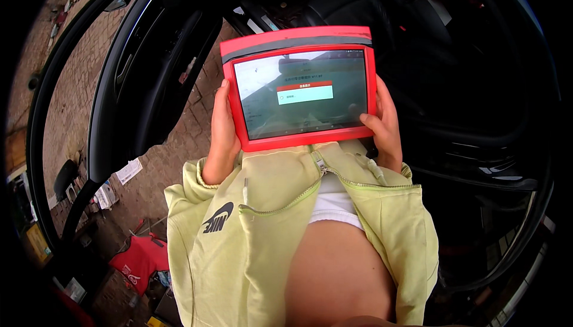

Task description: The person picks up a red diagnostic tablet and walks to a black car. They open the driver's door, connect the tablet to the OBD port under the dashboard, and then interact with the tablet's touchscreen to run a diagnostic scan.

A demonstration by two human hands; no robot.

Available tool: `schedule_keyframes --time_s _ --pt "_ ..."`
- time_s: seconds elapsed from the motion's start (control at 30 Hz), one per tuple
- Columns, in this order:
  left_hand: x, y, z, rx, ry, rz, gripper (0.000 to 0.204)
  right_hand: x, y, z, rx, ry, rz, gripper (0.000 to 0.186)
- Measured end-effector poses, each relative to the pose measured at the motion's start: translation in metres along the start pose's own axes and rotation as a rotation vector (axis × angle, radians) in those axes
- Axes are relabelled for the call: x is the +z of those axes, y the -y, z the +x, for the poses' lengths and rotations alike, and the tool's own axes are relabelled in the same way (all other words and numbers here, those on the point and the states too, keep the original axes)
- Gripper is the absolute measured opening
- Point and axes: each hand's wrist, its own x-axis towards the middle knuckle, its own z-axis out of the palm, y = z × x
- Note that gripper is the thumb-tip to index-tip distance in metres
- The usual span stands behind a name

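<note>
A red-cased diagnostic tablet (258,112) with a dark strip along its top is held up in front of my torso, its screen facing me. On the lit screen a small pop-up box with a red header sits over a greyed page. My left hand (224,127) grips the tablet's left edge, the fingers hidden behind the case. At the lower right corner my right hand (387,125) holds the other edge, thumb resting on the front rim beside the screen. Both forearms come out of light green jacket sleeves.
An open car door (149,76) stands at my left, above brick paving (194,109). Black car seats (352,13) and the dark cabin lie ahead and to the right. Down at the left are a red cloth (140,258), a white paper (129,172) and scattered items.
</note>
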Motion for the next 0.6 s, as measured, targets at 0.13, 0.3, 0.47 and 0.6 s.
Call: schedule_keyframes --time_s 0.13,0.3,0.47,0.6 --pt "0.0020 -0.0013 -0.0006 -0.011 0.016 0.002 0.048 -0.0012 -0.0007 0.0010 -0.017 0.007 -0.016 0.082" --pt "0.0029 -0.0017 -0.0009 -0.014 0.029 0.018 0.049 -0.0010 0.0014 0.0007 -0.013 0.009 -0.035 0.082" --pt "0.0077 -0.0048 -0.0037 -0.007 0.032 0.022 0.048 -0.0013 0.0016 -0.0003 0.003 0.006 -0.015 0.083" --pt "0.0028 -0.0036 -0.0051 0.008 0.083 -0.009 0.048 -0.0007 -0.0008 -0.0005 -0.006 0.015 -0.010 0.083"
